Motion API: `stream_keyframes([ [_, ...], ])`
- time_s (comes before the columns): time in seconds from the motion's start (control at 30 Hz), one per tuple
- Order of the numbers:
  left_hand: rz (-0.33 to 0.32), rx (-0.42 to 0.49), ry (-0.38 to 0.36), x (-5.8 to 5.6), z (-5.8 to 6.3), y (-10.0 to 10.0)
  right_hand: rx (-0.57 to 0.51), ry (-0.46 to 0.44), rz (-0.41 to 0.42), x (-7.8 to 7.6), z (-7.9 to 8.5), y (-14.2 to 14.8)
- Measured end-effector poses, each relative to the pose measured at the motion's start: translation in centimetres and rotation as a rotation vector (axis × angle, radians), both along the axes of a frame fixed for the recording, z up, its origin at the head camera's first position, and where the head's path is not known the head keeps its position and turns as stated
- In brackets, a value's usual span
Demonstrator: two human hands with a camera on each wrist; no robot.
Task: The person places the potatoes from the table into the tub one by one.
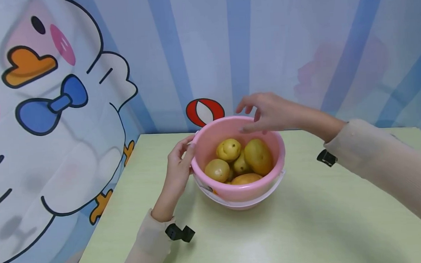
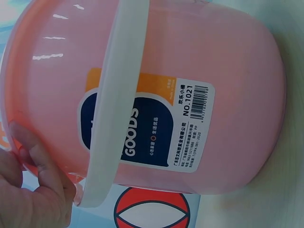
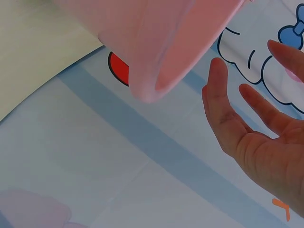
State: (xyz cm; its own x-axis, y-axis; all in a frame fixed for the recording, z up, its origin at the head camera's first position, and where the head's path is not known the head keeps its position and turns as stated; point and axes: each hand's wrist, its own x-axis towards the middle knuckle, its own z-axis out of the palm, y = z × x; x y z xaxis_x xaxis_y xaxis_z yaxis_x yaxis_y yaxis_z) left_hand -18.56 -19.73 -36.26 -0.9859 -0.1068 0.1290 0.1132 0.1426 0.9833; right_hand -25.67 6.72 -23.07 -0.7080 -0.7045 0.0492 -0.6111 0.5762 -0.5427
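A pink plastic bucket stands on the table, tilted a little toward me, with its white handle hanging down along the near side. Several smooth, rounded yellow fruits lie inside; a greenish-yellow oval one and a yellow one with a dark spot are on top. My left hand grips the bucket's left rim, fingers outside and thumb at the edge. Over the far right part of the rim hovers my right hand, its fingers spread and slightly bent, holding nothing. In the right wrist view it is apart from the rim.
The pale yellow-green table reaches back to a blue striped backdrop with a cartoon duck at the left. Dark wrist cameras sit on both sleeves. A label is stuck on the bucket's side.
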Motion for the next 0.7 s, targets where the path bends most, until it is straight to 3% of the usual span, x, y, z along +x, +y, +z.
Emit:
stream_keyframes([
  [0.7,-0.011,-0.039,0.055,0.4,-0.1,-0.2,-0.166,-0.009,-0.088,2.9,-1.2,5.2],
])
